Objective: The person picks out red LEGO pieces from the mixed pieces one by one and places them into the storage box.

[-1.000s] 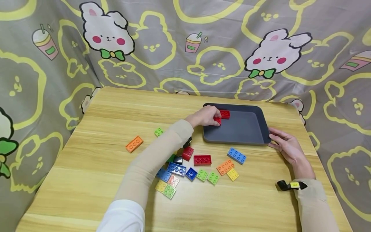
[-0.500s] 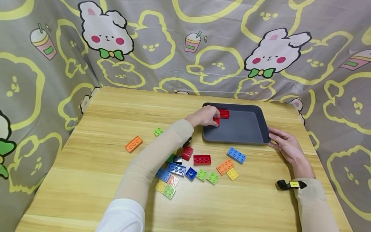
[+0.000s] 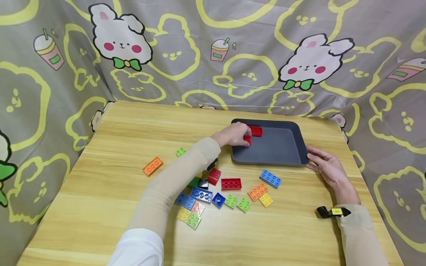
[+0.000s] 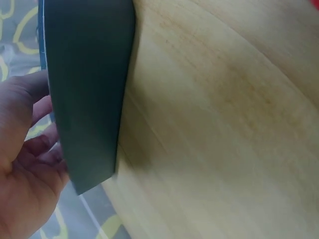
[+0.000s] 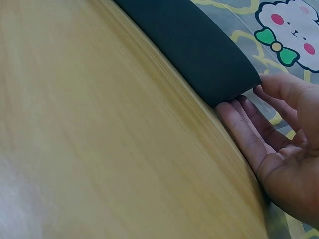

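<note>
In the head view my left hand (image 3: 235,134) reaches over the left side of a dark grey tray (image 3: 277,146) and grips a small red toy brick (image 3: 247,139), partly covered by the fingers. A second red brick (image 3: 256,130) lies in the tray just beyond it. At the tray's near right corner is my right hand (image 3: 327,169), palm sideways, its fairly straight fingers touching the outer wall. The right wrist view shows those fingertips against the tray corner (image 5: 194,50). From the left wrist, the tray's outer wall (image 4: 89,94) hides the held brick.
Several loose bricks lie in front of the tray, among them a red brick (image 3: 231,184), a blue brick (image 3: 270,178) and an orange brick (image 3: 257,191). Another orange brick (image 3: 152,166) lies farther left. The left sleeve (image 3: 173,184) covers part of the pile. A patterned curtain surrounds the table.
</note>
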A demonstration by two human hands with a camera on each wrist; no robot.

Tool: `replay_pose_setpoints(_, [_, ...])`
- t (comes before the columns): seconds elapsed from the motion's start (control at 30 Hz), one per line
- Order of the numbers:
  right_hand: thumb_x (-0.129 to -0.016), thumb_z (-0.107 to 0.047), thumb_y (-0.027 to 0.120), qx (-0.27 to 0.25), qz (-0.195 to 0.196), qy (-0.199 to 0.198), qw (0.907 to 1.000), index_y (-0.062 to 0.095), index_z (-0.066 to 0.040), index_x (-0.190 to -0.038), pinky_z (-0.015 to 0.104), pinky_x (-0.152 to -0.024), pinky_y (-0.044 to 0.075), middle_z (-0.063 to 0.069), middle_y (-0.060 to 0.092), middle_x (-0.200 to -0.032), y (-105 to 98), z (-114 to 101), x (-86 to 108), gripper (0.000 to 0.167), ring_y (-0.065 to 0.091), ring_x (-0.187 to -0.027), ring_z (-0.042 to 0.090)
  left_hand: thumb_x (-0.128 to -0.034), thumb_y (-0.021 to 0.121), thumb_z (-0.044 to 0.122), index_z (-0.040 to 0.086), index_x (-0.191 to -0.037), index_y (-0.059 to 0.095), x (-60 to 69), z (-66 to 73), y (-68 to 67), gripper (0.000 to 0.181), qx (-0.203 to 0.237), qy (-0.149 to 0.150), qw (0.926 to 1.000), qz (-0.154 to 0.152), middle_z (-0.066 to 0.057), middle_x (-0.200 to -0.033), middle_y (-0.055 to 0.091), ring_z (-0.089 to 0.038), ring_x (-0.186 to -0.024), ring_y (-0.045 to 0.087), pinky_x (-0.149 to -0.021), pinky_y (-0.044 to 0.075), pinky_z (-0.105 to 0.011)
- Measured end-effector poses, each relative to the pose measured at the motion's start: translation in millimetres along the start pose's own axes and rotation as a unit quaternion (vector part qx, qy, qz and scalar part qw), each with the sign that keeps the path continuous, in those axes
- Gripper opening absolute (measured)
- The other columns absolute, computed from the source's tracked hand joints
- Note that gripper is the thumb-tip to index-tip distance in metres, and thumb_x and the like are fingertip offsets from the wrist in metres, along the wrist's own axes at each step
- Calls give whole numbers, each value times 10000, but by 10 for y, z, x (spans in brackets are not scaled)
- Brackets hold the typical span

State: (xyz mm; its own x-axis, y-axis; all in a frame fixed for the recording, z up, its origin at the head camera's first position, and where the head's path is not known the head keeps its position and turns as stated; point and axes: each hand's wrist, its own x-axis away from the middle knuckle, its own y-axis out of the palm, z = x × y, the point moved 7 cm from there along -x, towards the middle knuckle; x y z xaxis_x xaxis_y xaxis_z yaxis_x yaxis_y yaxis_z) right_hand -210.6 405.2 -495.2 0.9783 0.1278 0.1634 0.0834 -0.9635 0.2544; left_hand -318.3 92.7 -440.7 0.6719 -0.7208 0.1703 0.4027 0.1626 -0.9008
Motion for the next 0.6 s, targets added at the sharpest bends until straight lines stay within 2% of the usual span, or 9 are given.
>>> replay_pose_setpoints(0.3, [-1040,19,596,47,-15,18,10000,736,-137,-1342,263,-829,647,-126,771,-1232,0,-3,6,368,774,-1037,61,-989,741,356,74,-1325,703,115,92,-184,440,-237,110,9996,133,-61,-1287,748,-218,-1195,666,-1109,510,-339])
replay_pose_setpoints(0.47, [-1041,16,596,74,2,15,10000,731,-136,-1351,259,-825,646,-131,769,-1235,-3,-3,4,370,774,-1035,58,-985,740,367,58,-1348,683,226,203,-286,480,-309,428,9985,160,-94,-1274,742,-243,-1153,655,-1087,507,-365])
replay_pose_setpoints(0.6, [-1038,21,598,56,-5,0,10000,729,-129,-1353,262,-824,647,-126,771,-1237,-1,9,1,372,775,-1036,62,-979,750,381,61,-1370,677,352,316,-328,511,-259,630,9976,121,-99,-1332,712,-237,-1213,642,-1111,503,-366])
